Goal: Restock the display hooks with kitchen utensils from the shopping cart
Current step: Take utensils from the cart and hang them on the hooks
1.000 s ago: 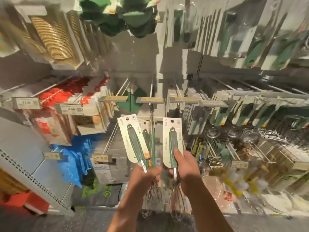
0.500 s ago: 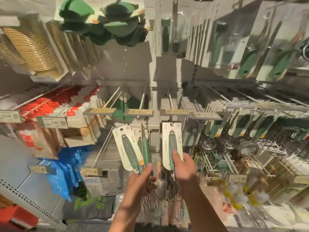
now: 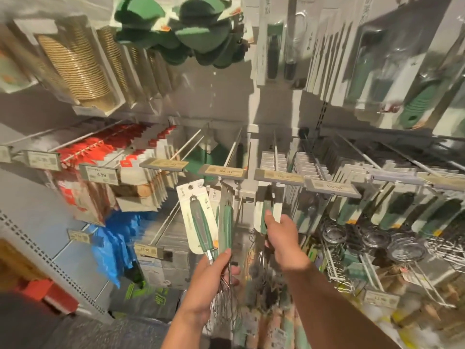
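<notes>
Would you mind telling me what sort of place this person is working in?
Most likely a housewares aisle in a retail shop: price tags front the display hooks, carded whisks and packaged utensils hang in rows.

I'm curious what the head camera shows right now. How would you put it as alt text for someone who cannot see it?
A person's right hand lifts a carded green-handled whisk toward a display hook, while the left hand grips several more whisks. Store racks of packaged kitchenware surround them.
</notes>
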Action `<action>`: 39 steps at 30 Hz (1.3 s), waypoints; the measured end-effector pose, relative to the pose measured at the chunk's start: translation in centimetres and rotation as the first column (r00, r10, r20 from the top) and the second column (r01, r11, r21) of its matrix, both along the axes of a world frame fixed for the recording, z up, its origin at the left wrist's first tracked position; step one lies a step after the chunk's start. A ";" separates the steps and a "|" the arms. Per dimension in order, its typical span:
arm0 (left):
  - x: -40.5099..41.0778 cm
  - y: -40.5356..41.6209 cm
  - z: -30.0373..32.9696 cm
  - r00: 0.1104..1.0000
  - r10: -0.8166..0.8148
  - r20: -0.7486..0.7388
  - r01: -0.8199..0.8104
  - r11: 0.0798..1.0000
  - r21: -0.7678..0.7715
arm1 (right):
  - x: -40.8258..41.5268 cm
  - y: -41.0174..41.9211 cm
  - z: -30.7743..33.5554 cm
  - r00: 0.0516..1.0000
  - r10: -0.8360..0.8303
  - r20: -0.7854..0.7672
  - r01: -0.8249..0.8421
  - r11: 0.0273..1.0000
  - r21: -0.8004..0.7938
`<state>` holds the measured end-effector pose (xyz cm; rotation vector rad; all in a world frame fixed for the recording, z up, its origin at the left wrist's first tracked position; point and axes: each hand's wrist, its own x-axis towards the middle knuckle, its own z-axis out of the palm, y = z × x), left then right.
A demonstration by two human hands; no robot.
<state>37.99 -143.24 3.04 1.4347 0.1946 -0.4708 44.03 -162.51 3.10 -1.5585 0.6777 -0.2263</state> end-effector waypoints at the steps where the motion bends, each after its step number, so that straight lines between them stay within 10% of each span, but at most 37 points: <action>1: 0.0 0.0 -0.1 1.000 -0.001 0.011 0.001 1.000 0.004 | 0.5 -0.3 -0.4 1.000 0.008 0.007 -0.008 1.000 -0.009; 15: -0.1 -0.9 0.5 0.999 -0.039 -0.018 0.038 0.998 -0.054 | 0.4 -1.6 -0.9 0.989 -0.004 -0.148 0.046 0.959 0.281; 20: -0.6 -1.5 0.2 0.996 -0.093 0.003 0.093 0.994 -0.055 | -4.2 1.0 1.1 0.975 0.217 -0.044 -0.182 0.899 0.399; 23: -1.1 -1.8 0.0 0.992 -0.121 0.024 0.122 0.992 -0.032 | -6.5 2.7 1.3 0.914 0.406 0.021 -0.391 0.863 0.321; 39: -2.8 -0.7 -0.9 0.997 -0.039 0.069 0.038 0.999 0.020 | -10.5 4.7 0.0 0.969 0.131 0.207 -0.140 0.990 0.030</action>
